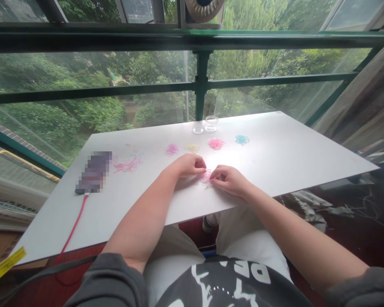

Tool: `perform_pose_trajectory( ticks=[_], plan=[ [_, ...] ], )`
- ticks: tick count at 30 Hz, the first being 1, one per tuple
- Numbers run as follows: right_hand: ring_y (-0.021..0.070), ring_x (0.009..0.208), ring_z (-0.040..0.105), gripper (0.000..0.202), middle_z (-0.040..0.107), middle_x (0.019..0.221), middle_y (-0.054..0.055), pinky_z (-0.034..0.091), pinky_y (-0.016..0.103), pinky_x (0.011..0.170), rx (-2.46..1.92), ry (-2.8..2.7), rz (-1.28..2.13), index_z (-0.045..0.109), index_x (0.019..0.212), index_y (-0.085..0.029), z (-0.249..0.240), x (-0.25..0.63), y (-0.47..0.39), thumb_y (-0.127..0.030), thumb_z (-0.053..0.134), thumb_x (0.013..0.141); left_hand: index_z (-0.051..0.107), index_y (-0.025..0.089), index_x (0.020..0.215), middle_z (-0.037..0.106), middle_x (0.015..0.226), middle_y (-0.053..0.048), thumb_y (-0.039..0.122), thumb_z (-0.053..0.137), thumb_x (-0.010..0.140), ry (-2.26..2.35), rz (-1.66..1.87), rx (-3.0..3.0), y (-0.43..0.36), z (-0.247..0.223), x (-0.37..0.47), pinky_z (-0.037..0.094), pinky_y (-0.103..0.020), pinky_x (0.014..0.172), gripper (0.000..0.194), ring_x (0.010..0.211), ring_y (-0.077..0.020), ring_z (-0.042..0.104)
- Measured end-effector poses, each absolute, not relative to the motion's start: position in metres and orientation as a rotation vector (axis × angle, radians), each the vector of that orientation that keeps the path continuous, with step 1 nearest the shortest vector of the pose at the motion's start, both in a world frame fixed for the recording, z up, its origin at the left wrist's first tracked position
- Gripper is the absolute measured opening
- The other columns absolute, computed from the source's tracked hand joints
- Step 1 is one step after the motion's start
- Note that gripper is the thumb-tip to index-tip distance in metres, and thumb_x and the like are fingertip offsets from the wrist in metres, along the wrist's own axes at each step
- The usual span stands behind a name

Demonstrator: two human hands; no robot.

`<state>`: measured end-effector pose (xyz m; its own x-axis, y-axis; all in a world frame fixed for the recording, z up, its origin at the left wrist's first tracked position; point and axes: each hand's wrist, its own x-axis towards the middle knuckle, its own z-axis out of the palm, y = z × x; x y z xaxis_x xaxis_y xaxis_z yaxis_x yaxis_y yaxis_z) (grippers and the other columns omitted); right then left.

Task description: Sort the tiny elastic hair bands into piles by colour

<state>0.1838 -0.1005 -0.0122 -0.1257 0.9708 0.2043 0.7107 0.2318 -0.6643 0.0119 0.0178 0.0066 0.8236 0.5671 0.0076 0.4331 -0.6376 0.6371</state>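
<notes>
A small heap of pink bands (206,176) lies on the white table between my hands. My left hand (191,165) touches its upper left side with curled fingers pressed together. From the right, my right hand (225,178) reaches into the heap, thumb and fingertips pinched at its edge. Whatever either hand grips is too small to make out. Beyond them lie separate piles of thin bands: purple (172,149), pale yellow (191,147), coral pink (216,143) and blue (242,139). A looser pink pile (128,164) spreads out to the left.
Two clear round containers (211,123) stand at the back edge of the white table (269,162). A blurred-out phone (94,172) with a red cable (75,224) lies at the left. Green railing and windows rise behind; my legs are under the front edge.
</notes>
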Motion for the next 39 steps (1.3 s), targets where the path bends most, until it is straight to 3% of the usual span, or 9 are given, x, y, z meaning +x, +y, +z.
perform_pose_trajectory(
  ticks=[6,14,20,33,36,39],
  plan=[
    [0.0091,0.055,0.045,0.014,0.057,0.069,-0.001,0.038,0.022,0.057,-1.619,-1.884,0.582,0.068,0.082,-0.019,-0.007,0.182,-0.099,-0.022,0.06,0.07,0.069,0.017,0.084,0.068,0.076,-0.002,0.032,0.059,0.07,0.749,0.29,2.358,0.019,0.006,0.011,0.043,-0.022,0.06,0.023,0.066,-0.0128,0.058],
    [0.0111,0.061,0.049,0.01,0.058,0.068,0.0,0.038,0.023,0.06,-1.635,-1.912,0.533,0.068,0.072,-0.02,-0.007,0.18,-0.094,-0.02,0.058,0.071,0.069,0.016,0.085,0.068,0.078,-0.002,0.032,0.056,0.072,0.748,0.325,2.363,0.02,0.005,0.01,0.042,-0.021,0.06,0.024,0.067,-0.0122,0.057],
    [0.0107,0.055,0.045,0.012,0.057,0.063,0.0,0.036,0.023,0.054,-1.593,-1.792,0.607,0.066,0.073,-0.017,-0.009,0.181,-0.093,-0.021,0.056,0.071,0.069,0.016,0.086,0.067,0.076,-0.003,0.033,0.053,0.075,0.762,0.327,2.395,0.019,0.005,0.01,0.041,-0.022,0.061,0.026,0.067,-0.0133,0.055],
    [0.0113,0.054,0.048,0.014,0.058,0.059,0.0,0.036,0.023,0.051,-1.496,-1.691,0.807,0.064,0.073,-0.015,0.003,0.182,-0.076,-0.028,0.058,0.072,0.068,0.016,0.085,0.068,0.08,-0.002,0.017,0.048,0.073,0.613,0.316,2.224,0.015,0.01,0.01,0.044,-0.021,0.067,0.023,0.073,-0.013,0.058],
    [0.0118,0.054,0.049,0.015,0.059,0.061,0.001,0.037,0.024,0.052,-1.491,-1.713,0.818,0.064,0.073,-0.015,0.006,0.181,-0.069,-0.029,0.058,0.072,0.066,0.014,0.079,0.065,0.072,-0.001,0.024,0.053,0.074,0.559,0.307,2.227,0.014,0.011,0.009,0.041,-0.02,0.061,0.018,0.067,-0.0118,0.055],
    [0.0125,0.056,0.05,0.014,0.06,0.063,0.001,0.038,0.024,0.053,-1.486,-1.749,0.772,0.063,0.072,-0.016,0.009,0.182,-0.062,-0.028,0.057,0.072,0.065,0.013,0.075,0.06,0.064,0.0,0.038,0.058,0.074,0.657,0.353,2.259,0.012,0.011,0.008,0.038,-0.02,0.055,0.026,0.059,-0.0103,0.051]
  ],
)
